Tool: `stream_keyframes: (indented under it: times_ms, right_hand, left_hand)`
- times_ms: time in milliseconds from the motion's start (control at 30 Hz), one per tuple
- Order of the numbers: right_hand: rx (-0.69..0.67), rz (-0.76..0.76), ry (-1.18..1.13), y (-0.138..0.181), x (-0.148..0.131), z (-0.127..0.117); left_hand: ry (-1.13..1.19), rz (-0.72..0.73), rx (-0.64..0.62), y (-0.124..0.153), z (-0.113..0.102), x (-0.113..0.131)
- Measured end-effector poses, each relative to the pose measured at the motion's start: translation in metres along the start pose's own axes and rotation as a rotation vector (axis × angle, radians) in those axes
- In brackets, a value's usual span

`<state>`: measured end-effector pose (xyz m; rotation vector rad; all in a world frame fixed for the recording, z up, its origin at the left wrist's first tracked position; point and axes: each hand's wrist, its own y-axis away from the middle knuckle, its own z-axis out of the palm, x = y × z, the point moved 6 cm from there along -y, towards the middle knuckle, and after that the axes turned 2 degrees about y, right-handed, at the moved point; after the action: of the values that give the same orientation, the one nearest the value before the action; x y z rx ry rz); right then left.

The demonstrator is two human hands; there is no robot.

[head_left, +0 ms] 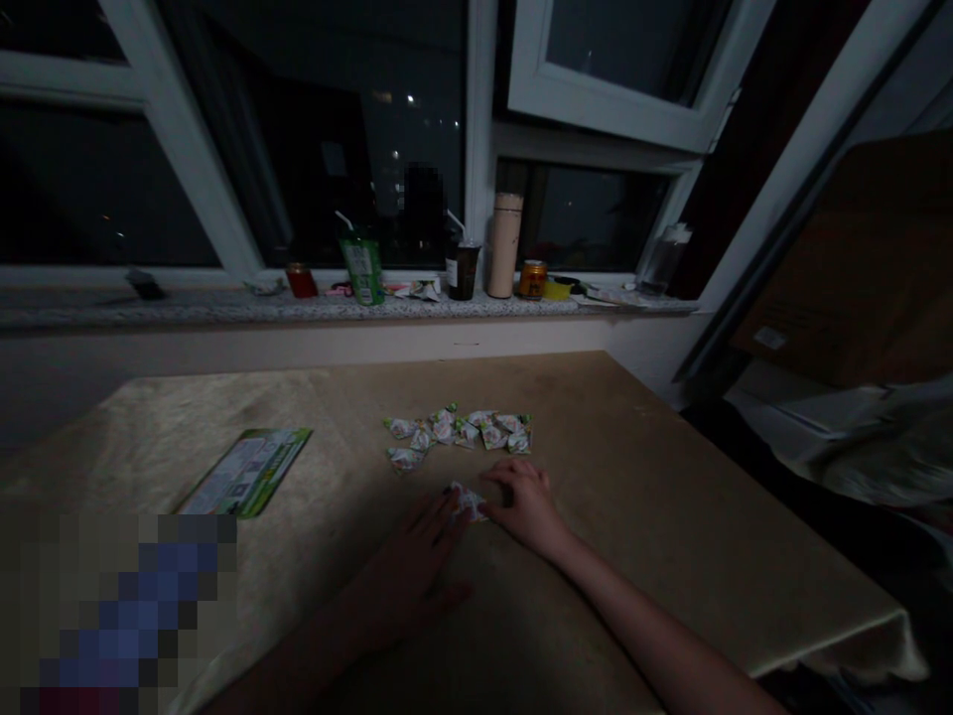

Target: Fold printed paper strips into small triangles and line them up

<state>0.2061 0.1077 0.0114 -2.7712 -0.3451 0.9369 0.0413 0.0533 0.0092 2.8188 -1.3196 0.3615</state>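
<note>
Both of my hands rest on a tan table (640, 467) around one small folded piece of printed paper (467, 499). My left hand (413, 571) lies flat with its fingers stretched out, the fingertips touching the piece's left side. My right hand (525, 501) has its fingers curled down and pressed on the piece's right edge. Just beyond them lies a row of several similar folded pieces (462, 434), white with green and pink print.
A flat green and white printed sheet (247, 473) lies on the table's left. The windowsill (223, 308) behind holds cans, cups with straws, a tall beige flask (504, 244) and a clear bottle (661, 260). The table's right edge drops off near a dark seat.
</note>
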Motion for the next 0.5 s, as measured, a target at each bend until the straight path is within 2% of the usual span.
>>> stream_keyframes:
  times_ms: [167,500]
  right_hand:
    - [-0.117,-0.010,0.041,0.0032,0.0013,-0.0040]
    - [-0.149,-0.010,0.005,0.0080,-0.0037,-0.0057]
  left_hand:
    - [0.031,0.004,0.001,0.0015,0.0036,-0.0018]
    - [0.015,0.008,0.013,0.0015,0.0010,0.0014]
